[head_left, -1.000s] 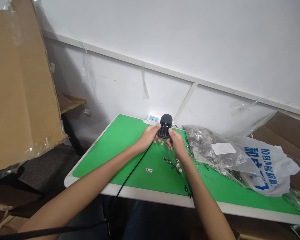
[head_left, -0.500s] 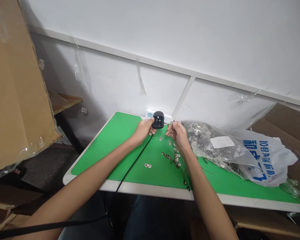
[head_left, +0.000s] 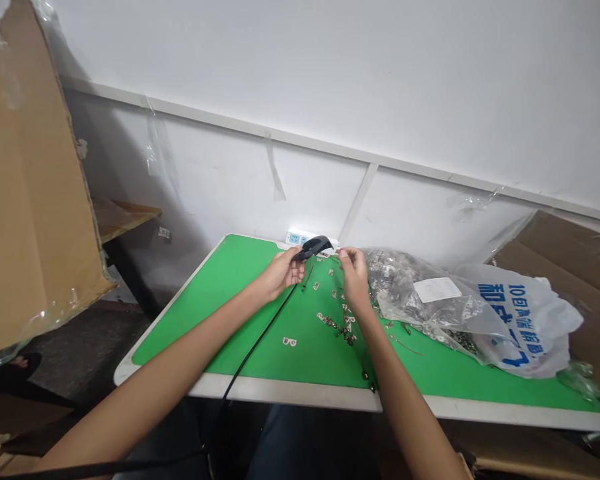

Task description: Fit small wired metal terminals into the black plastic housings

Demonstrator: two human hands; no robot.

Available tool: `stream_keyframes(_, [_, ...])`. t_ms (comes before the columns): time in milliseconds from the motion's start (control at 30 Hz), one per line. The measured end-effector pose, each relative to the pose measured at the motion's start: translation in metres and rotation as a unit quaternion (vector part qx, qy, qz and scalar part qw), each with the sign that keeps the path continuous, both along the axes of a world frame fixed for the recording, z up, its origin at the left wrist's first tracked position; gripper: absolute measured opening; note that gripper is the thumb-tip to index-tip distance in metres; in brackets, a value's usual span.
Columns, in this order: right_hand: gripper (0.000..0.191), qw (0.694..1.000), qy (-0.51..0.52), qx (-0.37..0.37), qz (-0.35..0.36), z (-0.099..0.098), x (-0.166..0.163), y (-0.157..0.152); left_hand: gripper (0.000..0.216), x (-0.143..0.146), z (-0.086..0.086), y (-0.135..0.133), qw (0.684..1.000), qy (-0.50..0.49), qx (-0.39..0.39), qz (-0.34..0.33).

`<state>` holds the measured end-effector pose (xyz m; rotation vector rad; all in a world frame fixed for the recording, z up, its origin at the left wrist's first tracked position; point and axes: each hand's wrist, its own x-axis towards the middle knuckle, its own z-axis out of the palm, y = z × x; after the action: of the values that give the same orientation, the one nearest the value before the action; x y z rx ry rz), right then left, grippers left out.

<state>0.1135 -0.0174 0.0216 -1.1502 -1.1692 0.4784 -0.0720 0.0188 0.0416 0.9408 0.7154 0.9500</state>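
Observation:
My left hand (head_left: 282, 272) grips a black rounded case (head_left: 314, 247) that looks like an earbud case with its lid up. It is held tilted, edge-on to me, above the far part of the green table top. Just right of it, my right hand (head_left: 353, 267) has thumb and forefinger pinched together. Whatever is at those fingertips is too small to make out. Below the hands lie small pale tags (head_left: 289, 341) and a cluster of dark metallic pieces (head_left: 347, 333) with thin strands.
A clear plastic bag of shiny small parts (head_left: 395, 273) and a white bag with blue print (head_left: 535, 320) lie to the right. A white power strip (head_left: 296, 237) stands by the wall. A black cable (head_left: 260, 337) crosses the table edge; cardboard (head_left: 35, 200) rises at left.
The case has turned from showing its open inside to an edge-on tilt. My right hand has rotated, fingertips now pointing left toward the case. The view has shifted slightly.

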Motion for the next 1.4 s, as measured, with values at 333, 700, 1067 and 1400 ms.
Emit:
stream_keyframes(333, [0.052,0.989,0.014,0.005,0.149,0.009,-0.005,-0.008,0.032,-0.009,0.003,-0.002,0.972,-0.076,-0.112,-0.191])
stream_keyframes(700, [0.045,0.945,0.262,-0.137,0.142,0.001,-0.011,0.002,0.023,0.009,-0.014,-0.002,0.987,0.062,0.118,0.086])
stream_keyframes(1067, [0.039,0.934,0.283,-0.145,0.162,0.0,-0.013,0.002,0.078,0.0,-0.011,0.005,0.988,0.028,0.152,0.008])
stream_keyframes(1400, [0.049,0.954,0.205,0.028,0.216,0.006,-0.01,-0.008,0.054,0.004,-0.001,-0.02,0.98,-0.014,0.194,-0.029])
